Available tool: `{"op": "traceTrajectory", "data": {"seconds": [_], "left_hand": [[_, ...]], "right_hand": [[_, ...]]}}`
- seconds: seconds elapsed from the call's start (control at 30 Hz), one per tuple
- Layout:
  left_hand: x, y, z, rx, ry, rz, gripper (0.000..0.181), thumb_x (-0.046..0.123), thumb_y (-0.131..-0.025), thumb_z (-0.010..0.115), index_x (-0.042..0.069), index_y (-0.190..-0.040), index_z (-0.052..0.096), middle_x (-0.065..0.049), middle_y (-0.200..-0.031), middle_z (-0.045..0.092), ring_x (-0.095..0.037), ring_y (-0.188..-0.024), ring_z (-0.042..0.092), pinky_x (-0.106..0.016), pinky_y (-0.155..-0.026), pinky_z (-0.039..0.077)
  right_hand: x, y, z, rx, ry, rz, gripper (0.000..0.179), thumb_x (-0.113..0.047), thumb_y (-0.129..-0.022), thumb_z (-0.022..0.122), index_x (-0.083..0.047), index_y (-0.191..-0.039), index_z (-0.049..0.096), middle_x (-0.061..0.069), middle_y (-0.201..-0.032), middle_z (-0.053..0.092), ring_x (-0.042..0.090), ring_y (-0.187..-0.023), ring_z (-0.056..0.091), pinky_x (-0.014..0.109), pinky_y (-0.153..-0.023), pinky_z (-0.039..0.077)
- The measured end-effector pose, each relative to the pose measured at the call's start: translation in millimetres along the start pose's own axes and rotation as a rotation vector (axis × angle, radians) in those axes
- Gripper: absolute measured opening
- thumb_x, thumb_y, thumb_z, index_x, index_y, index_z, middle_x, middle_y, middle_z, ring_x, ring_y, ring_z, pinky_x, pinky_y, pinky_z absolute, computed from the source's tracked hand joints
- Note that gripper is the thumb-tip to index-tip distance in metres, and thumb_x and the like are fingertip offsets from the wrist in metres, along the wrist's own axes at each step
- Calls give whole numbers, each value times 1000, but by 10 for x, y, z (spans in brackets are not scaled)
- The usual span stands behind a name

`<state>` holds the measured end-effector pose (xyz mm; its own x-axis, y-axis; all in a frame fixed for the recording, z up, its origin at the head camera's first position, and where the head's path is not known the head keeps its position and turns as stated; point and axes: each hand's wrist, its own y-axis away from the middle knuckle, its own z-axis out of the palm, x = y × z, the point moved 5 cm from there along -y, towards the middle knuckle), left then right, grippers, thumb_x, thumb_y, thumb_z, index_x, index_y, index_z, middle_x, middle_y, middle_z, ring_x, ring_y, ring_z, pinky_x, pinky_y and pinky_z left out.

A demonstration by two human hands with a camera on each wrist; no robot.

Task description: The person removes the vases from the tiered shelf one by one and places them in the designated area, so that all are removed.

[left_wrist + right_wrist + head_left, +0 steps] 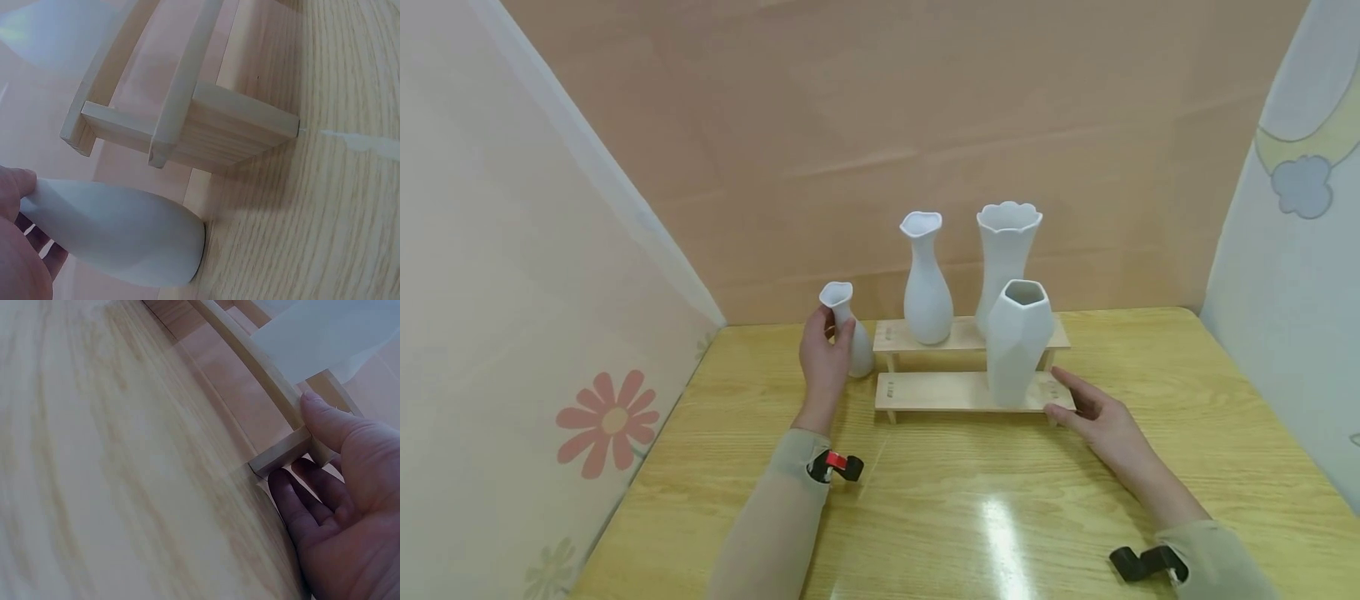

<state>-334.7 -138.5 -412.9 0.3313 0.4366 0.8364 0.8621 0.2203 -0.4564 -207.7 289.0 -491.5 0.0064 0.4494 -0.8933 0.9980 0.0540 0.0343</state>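
A small white vase [861, 357] with a wavy rim stands on the table left of a two-step wooden stand [936, 392]. My left hand [824, 360] holds this vase by its narrow neck. In the left wrist view, the vase's base [181, 250] is right at the tabletop, beside the stand's end. At the stand's right end, my right hand [1105, 427] grips the lower step. The right wrist view has the thumb [325, 419] on the step's corner and the fingertips curled in by the leg [278, 453].
On the upper step stand a slim-necked white vase [928, 296] and a taller scalloped-rim vase [1006, 250]. An angular white vase [1018, 342] stands on the lower step, partly hiding the scalloped one. A tan backdrop [865, 150] rises behind the wooden table [925, 517], with pale walls on both sides.
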Motion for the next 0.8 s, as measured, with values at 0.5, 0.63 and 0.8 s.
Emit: {"op": "traceTrajectory", "data": {"seconds": [0.5, 0.63, 0.8], "left_hand": [[-4, 30, -14, -17, 3, -41, 56, 17, -104, 81, 3, -153, 59, -16, -150, 63, -35, -142, 56, -54, -117, 48], [13, 89, -58, -12, 16, -43, 64, 22, -104, 81, 6, -159, 53, -14, -158, 55, -35, -150, 48, -55, -121, 43], [98, 186, -149, 6, 51, -69, 72, 27, -104, 81, 7, -164, 47, -12, -163, 49, -31, -153, 43, -52, -124, 39]], "right_hand": [[18, -15, 21, -3, -15, 7, 84, -49, -107, 72, -22, -176, 32, 21, -177, 29, 48, -157, 37, 7, -96, 42], [11, -10, 22, -2, -39, -8, 83, -45, -108, 73, -20, -175, 32, 22, -177, 30, 48, -157, 38, 4, -93, 40], [14, -5, 18, 5, -45, -19, 81, -43, -108, 73, -19, -175, 34, 22, -176, 30, 48, -157, 37, 3, -93, 39]]}}
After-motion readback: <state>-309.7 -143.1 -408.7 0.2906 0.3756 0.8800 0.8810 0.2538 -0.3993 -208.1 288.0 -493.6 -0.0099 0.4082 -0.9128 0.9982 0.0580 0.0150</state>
